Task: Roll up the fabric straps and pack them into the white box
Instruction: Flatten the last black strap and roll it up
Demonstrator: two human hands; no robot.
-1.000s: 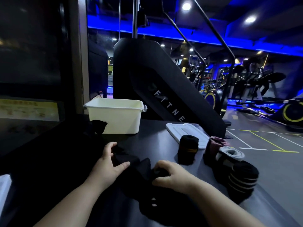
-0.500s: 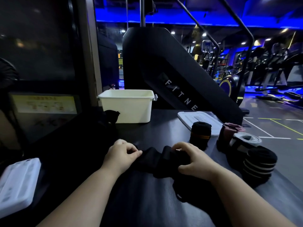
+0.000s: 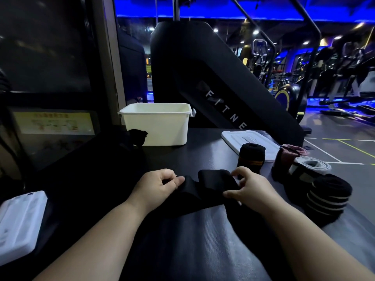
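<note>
Edges of the black fabric strap (image 3: 215,184) are lost against the dark worktop (image 3: 194,246). The white box (image 3: 156,126), at 12 o'clock, is seen side-on, its contents hidden. The strap, partly rolled, is held mid-worktop: one end is pinched by the left hand (image 3: 156,185) at 9 o'clock, and the roll is gripped by the right hand (image 3: 251,189) at 3 o'clock.

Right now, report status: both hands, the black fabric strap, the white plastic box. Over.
Left hand pinches flat end of black fabric strap; right hand grips its rolled part. White plastic box open, behind hands. Nothing seen between.
</note>
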